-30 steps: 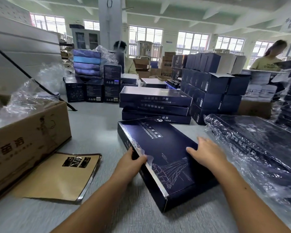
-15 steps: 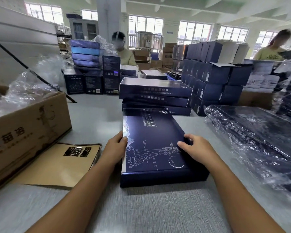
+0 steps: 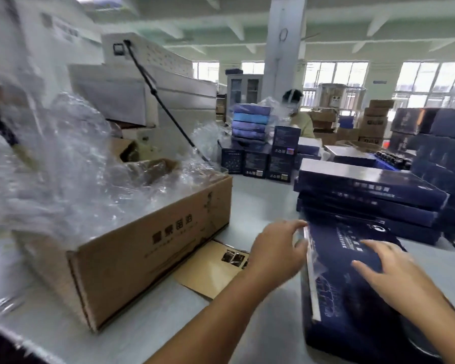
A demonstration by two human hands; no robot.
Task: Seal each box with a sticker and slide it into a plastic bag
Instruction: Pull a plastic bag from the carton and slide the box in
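The right hand (image 3: 397,274) lies flat on the box (image 3: 347,308) with straight fingers. The left hand (image 3: 276,248) has loose, spread fingers by the box's left edge, but it is too blurry to tell if they touch it. The box lies at the near right of the bench (image 3: 260,198), its near right corner hidden under the right arm, with a stack (image 3: 365,195) of like boxes just behind it. At the bench's left edge an open carton (image 3: 142,248) is full of clear bags (image 3: 76,174) that hide its inside, and the carton and left arm partly hide a brown card (image 3: 208,271).
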